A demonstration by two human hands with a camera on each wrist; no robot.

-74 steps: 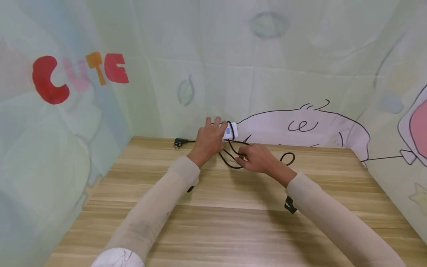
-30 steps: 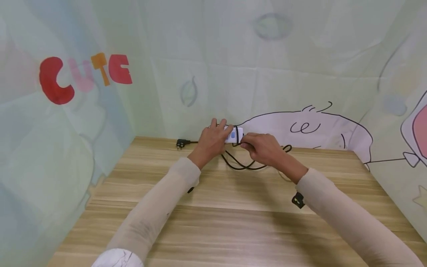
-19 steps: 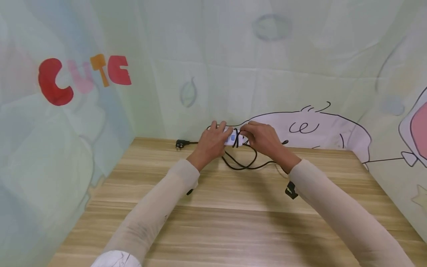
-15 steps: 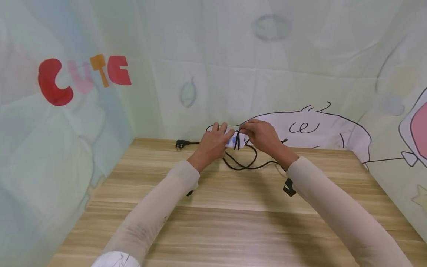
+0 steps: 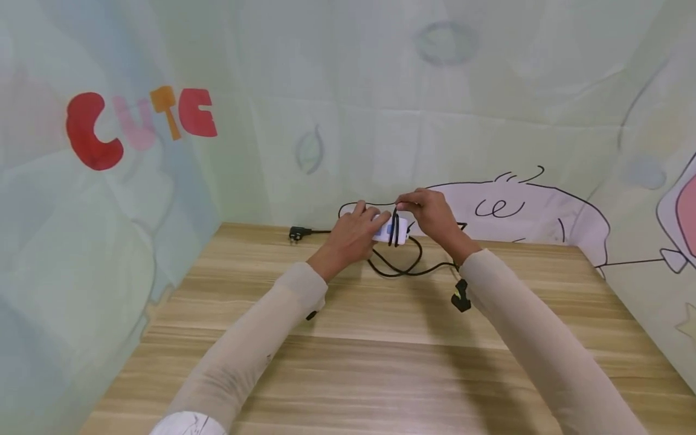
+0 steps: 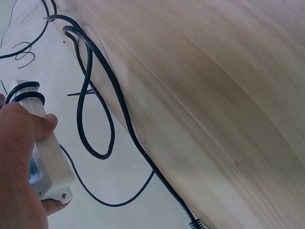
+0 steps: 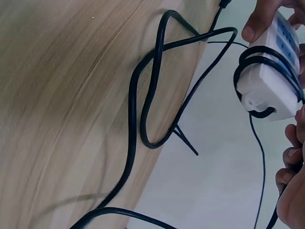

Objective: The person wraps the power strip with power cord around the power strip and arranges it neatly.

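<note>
My left hand (image 5: 350,234) grips a white power strip (image 7: 272,93) with blue sockets, its fingers over the top and the thumb along the near side. Black cord (image 7: 259,61) passes more than once around the strip's right end. Just above that end, my right hand (image 5: 432,214) pinches the cord between thumb and fingers and holds it up taut. In the left wrist view, the strip (image 6: 56,164) is tilted in the hand, close to the backdrop. Most of the strip's left part is hidden by the left hand in the head view.
Slack cord (image 5: 399,275) lies in crossing loops on the wooden table (image 5: 337,374), below the strip. At the table's back left sits the black plug (image 5: 296,234). A printed cloth backdrop (image 5: 375,145) rises behind and at both sides. A dark wrist mount (image 5: 461,296) hangs under the right sleeve.
The right hand has risen from the tabletop to above the strip, bringing the cord around its end for another turn. The left hand and strip have shifted slightly right.
</note>
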